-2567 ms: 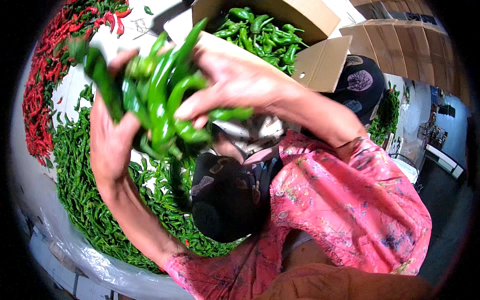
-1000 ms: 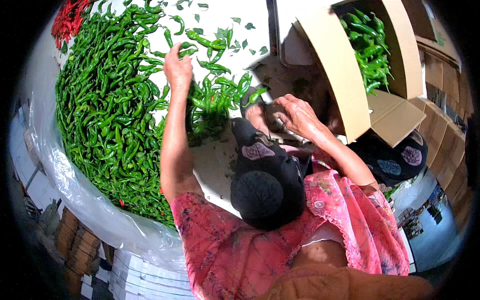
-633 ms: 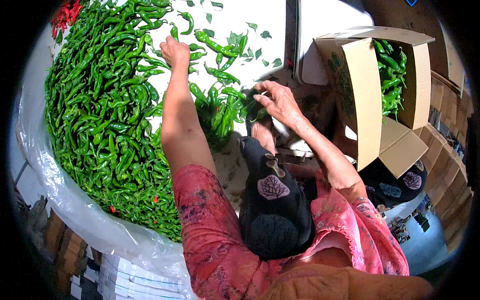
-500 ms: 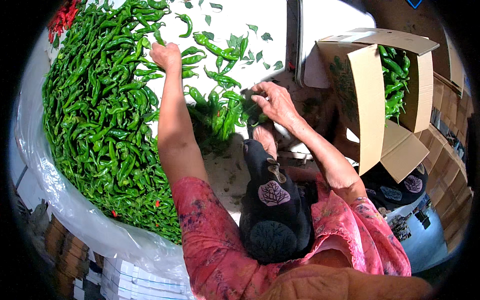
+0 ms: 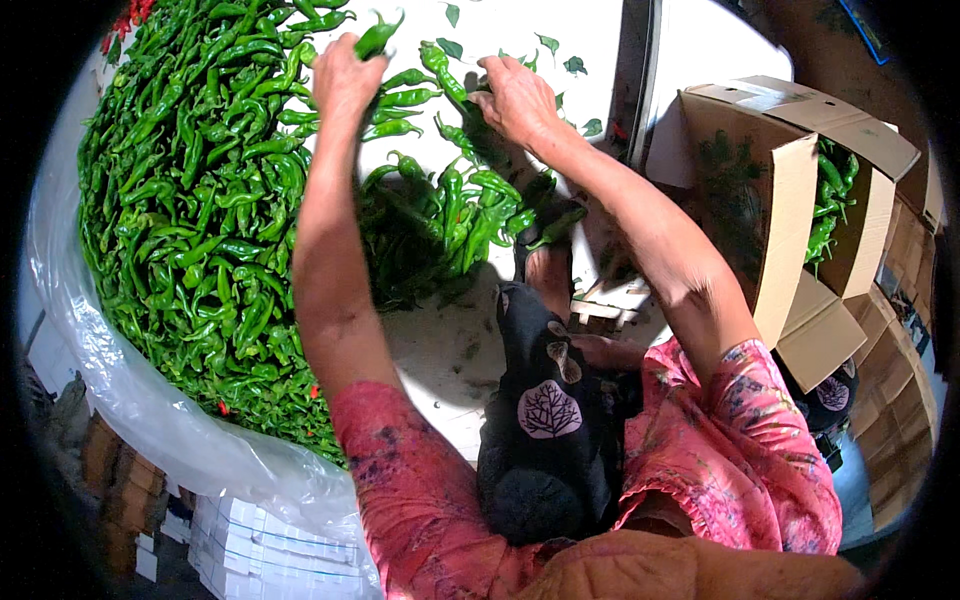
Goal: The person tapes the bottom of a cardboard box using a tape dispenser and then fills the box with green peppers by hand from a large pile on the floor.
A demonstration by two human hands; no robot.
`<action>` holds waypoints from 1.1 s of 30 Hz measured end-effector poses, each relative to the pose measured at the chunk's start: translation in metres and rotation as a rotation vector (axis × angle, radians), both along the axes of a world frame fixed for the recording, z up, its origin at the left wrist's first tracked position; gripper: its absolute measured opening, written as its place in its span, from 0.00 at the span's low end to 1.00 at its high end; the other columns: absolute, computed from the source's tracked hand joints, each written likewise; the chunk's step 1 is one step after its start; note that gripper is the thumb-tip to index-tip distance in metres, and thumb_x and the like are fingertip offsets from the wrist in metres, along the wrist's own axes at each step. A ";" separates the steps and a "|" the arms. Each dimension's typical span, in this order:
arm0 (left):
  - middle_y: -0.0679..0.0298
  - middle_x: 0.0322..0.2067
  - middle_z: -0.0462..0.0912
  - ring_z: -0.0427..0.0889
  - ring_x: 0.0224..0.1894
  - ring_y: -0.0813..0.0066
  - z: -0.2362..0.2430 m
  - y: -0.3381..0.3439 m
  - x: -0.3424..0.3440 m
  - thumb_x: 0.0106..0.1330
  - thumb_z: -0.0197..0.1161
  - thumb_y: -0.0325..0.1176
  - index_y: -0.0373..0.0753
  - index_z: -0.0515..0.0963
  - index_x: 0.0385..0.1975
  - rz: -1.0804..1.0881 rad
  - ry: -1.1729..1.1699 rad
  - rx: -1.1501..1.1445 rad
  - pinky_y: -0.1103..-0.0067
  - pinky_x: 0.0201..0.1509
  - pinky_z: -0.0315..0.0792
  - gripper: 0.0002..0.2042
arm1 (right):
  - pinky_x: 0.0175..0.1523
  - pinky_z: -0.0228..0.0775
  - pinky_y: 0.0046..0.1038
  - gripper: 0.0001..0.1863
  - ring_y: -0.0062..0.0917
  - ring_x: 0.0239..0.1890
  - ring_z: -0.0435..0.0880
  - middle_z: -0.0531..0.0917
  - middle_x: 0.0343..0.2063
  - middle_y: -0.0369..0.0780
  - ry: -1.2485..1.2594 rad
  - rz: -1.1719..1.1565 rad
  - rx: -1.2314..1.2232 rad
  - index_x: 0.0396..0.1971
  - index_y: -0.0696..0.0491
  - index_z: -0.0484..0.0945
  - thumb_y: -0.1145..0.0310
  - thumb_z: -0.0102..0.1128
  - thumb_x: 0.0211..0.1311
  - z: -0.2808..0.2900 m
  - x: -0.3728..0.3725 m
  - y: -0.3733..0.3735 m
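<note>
My left hand (image 5: pixel 347 78) is closed on a green chili pepper (image 5: pixel 377 38), which sticks up past the fingertips at the right edge of the big pile of green chilies (image 5: pixel 190 190). To the right, my right hand (image 5: pixel 520 102) reaches over the white surface (image 5: pixel 590 25), fingers apart, with no held thing visible. Its fingertips are close to a few loose chilies (image 5: pixel 440 65). A smaller heap of green chilies (image 5: pixel 470 205) lies between my forearms, partly in shadow, in front of my foot.
An open cardboard box (image 5: pixel 790 220) with green chilies inside stands on the right. Clear plastic sheeting (image 5: pixel 170 420) edges the big pile. Red chilies (image 5: pixel 135 15) show at the far left. Loose leaves (image 5: pixel 575 65) are scattered on the white surface. White boxes (image 5: pixel 260 545) are stacked lower left.
My left hand has risen slightly to the right with a chili upright in it. My right hand has moved away from me, from above my foot to the loose chilies. The view has shifted a little.
</note>
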State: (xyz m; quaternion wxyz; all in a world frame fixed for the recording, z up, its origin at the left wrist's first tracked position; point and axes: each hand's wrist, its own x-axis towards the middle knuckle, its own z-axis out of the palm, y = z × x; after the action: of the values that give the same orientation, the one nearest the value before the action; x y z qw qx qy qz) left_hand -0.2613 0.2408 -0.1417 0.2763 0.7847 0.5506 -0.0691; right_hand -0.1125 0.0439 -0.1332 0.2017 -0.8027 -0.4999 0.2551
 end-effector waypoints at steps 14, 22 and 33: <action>0.57 0.34 0.80 0.81 0.38 0.58 -0.008 -0.032 -0.098 0.50 0.70 0.24 0.41 0.80 0.40 -0.369 0.014 0.401 0.62 0.47 0.71 0.16 | 0.48 0.77 0.46 0.14 0.48 0.41 0.84 0.83 0.36 0.52 0.092 0.057 -0.172 0.40 0.59 0.78 0.68 0.60 0.55 -0.021 -0.027 0.000; 0.55 0.63 0.70 0.66 0.66 0.56 -0.002 -0.082 -0.075 0.51 0.73 0.29 0.57 0.66 0.68 -0.607 0.003 0.065 0.63 0.65 0.69 0.40 | 0.49 0.76 0.43 0.19 0.44 0.41 0.85 0.85 0.34 0.48 0.338 -0.170 -0.073 0.50 0.49 0.75 0.61 0.61 0.58 0.000 0.040 -0.062; 0.57 0.41 0.76 0.80 0.46 0.55 -0.003 -0.105 -0.082 0.49 0.73 0.34 0.52 0.73 0.55 -0.389 -0.041 0.153 0.60 0.45 0.77 0.29 | 0.45 0.78 0.43 0.18 0.43 0.44 0.83 0.79 0.37 0.47 -0.171 0.250 -0.261 0.50 0.45 0.74 0.72 0.58 0.59 -0.017 0.007 -0.048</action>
State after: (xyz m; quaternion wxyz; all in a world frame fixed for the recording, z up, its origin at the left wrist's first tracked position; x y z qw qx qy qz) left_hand -0.3436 0.1359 -0.1451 0.2084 0.8961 0.3867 -0.0634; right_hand -0.1056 -0.0040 -0.1498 0.0195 -0.7725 -0.5736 0.2718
